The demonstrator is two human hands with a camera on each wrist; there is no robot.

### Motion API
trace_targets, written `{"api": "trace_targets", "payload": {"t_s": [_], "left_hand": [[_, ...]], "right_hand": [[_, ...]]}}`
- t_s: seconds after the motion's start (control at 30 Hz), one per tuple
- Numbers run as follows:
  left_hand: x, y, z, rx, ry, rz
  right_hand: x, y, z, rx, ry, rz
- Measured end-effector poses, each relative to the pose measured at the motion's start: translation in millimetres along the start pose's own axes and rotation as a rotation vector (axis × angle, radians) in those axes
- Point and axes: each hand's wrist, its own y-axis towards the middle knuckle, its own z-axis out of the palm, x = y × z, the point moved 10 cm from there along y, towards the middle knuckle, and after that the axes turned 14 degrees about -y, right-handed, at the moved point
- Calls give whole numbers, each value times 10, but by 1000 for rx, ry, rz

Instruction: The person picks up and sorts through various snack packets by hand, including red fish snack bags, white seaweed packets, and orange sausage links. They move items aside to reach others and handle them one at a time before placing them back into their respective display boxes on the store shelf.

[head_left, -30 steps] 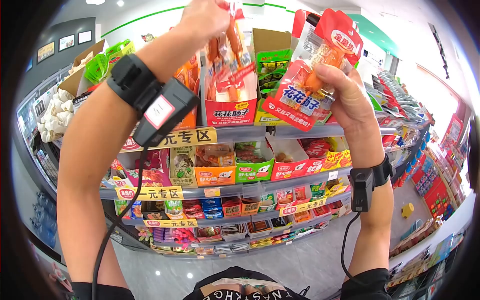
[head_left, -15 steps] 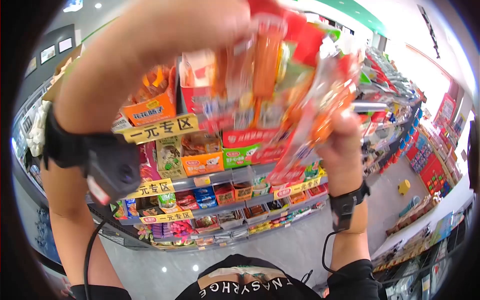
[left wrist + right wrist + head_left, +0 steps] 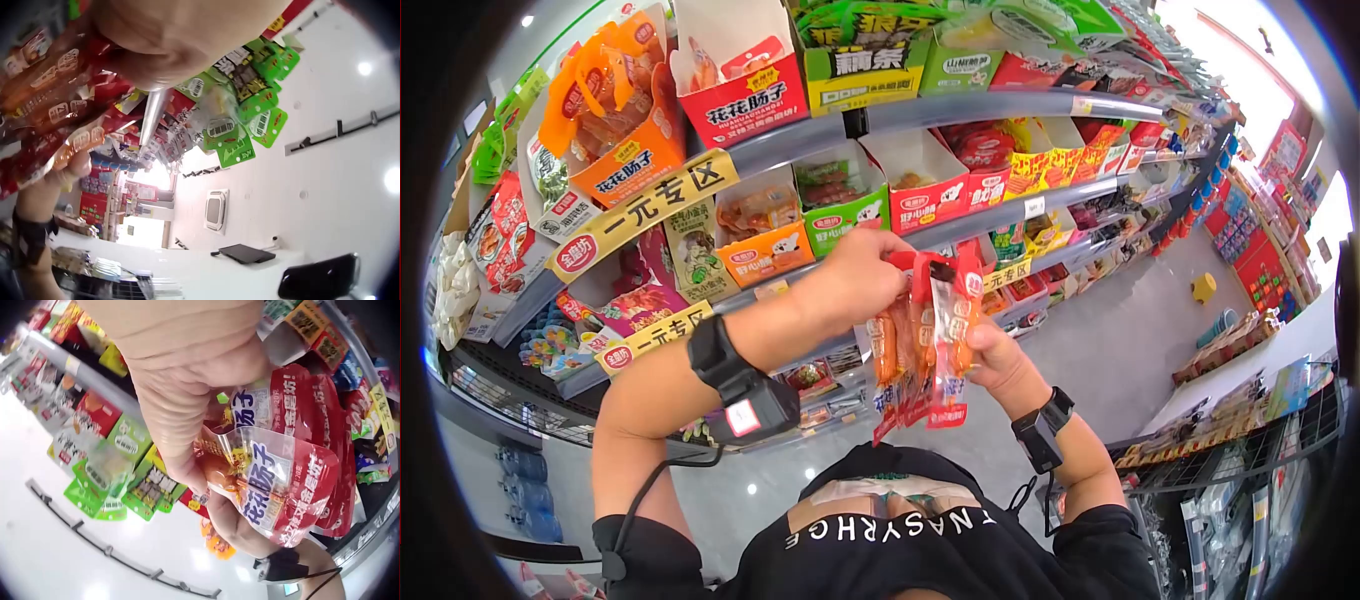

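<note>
Several red-and-clear sausage packets (image 3: 922, 335) hang in a bunch in front of the chest, orange sausages showing through the film. My left hand (image 3: 855, 280) grips the bunch by its red top ends. At the bunch's right side, my right hand (image 3: 1003, 362) pinches packets between thumb and fingers. In the right wrist view, the right thumb presses on a front sausage packet (image 3: 269, 487) with blue lettering and a red lower band, other packets stacked behind it. The left wrist view shows the left hand (image 3: 169, 37) close above the packets (image 3: 56, 100), its fingertips hidden.
Behind the hands, a tiered snack shelf carries a red-and-white carton (image 3: 740, 95) with packets inside, an orange carton (image 3: 625, 160) of sausages and a green carton (image 3: 850, 222). A grey shelf rail (image 3: 1010, 108) runs across. Grey floor (image 3: 1090, 330) shows at the right.
Both hands have come down from the top shelf to the chest. The packets they held apart are now together in one bunch. The head view has tilted downward.
</note>
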Motion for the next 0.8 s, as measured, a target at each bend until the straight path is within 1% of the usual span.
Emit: {"api": "trace_targets", "payload": {"t_s": [0.03, 0.1, 0.23, 0.27, 0.3, 0.33, 0.37, 0.4, 0.47, 0.57, 0.67, 0.77, 0.8], "left_hand": [[89, 49, 30, -5, -1, 51], [107, 37, 26, -68, -26, 231], [686, 144, -61, -254, -398, 12], [786, 139, -57, -284, -392, -17], [864, 106, -45, -311, -388, -51], [801, 36, -27, -320, -373, -10], [753, 10, -20, -321, -428, 12], [659, -62, -4, -321, -482, 31], [501, -154, 10, -309, -597, 86], [490, -177, -22, -306, -613, 94], [555, -162, -9, -281, -451, 47], [271, -83, -15, -162, -72, 119], [-91, -199, -49, -159, 250, 227]], "right_hand": [[-26, -26, 83, 32, 6, 1], [-66, -42, 140, -29, 8, -20], [-290, -75, 120, -103, 60, 10], [-354, -88, 76, -130, 75, 22], [-403, -108, 79, -88, 108, 33], [-435, -138, 74, -51, 141, 47], [-460, -151, 65, -18, 176, 65], [-368, -150, 86, -89, 199, 9], [-241, -134, 165, -116, 189, -36], [-178, -109, 221, -134, 153, -55], [-246, -121, 200, -122, 182, -32], [-145, -63, 196, -146, 201, -54], [-125, -55, 168, -160, 166, -59]]}}
